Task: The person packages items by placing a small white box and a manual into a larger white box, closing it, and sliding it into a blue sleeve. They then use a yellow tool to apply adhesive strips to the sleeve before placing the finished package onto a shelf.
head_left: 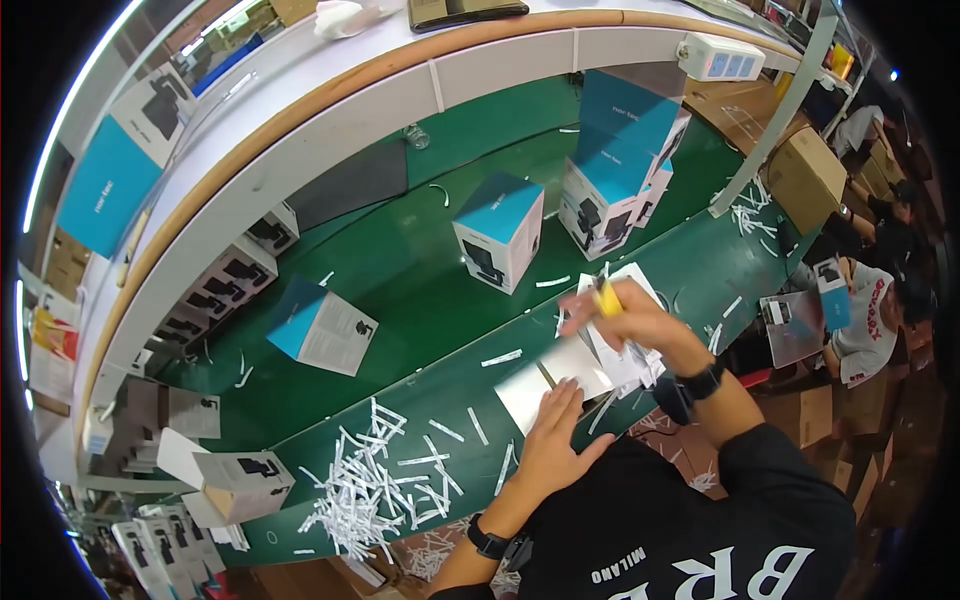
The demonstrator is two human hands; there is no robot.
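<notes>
My left hand (552,445) lies with fingers stretched out on a white, glossy folded card (525,398) with a dark band across it. Just beyond it, my right hand (635,322) is closed round a small yellow tool (607,298), blurred by motion, so its tip cannot be made out. Below the right hand a loose stack of white papers (628,372) lies fanned out beside the card. Both wrists wear dark bands.
White paper strips (360,490) are heaped at the left of the green table (400,330), with more strewn about. Blue-and-white boxes stand beyond: one in the middle (500,240), a stack (610,190), one leftward (325,335). A co-worker (860,310) sits at right.
</notes>
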